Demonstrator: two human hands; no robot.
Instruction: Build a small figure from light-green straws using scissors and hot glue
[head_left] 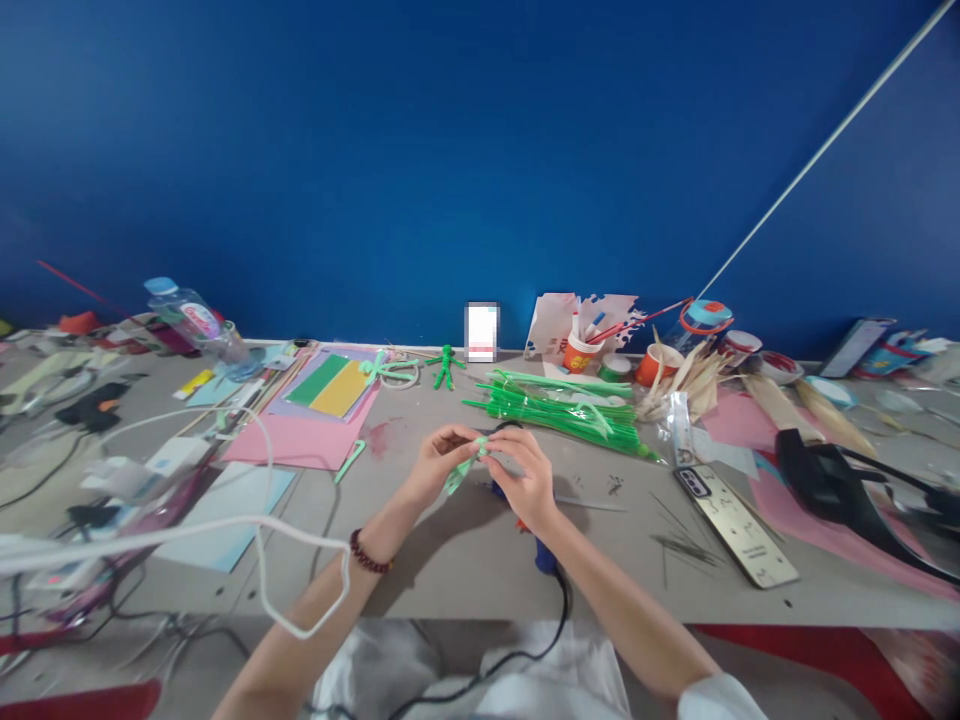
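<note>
Far left of frame: black tool and tangled wires, blurred. Plastic bottle lies upper left at the table's back edge. White cable loops across the left foreground, crossing in front of the left forearm near a beaded bracelet. Light blue paper lies under the cable; pink paper is behind it, with green and yellow sheets on top.

Centre: left hand and right hand meet above the table, fingertips of both pinching a pale green strip that hangs between them. A blue glue gun lies just under the right wrist, partly hidden, its black cord running down to the lower edge. Small green figure stands behind the hands.

Right of centre: bundle of green straws, near the right hand. Orange cups and wooden sticks are behind. Gold phone lies flat at lower right; black object is at far right, unclear what.
</note>
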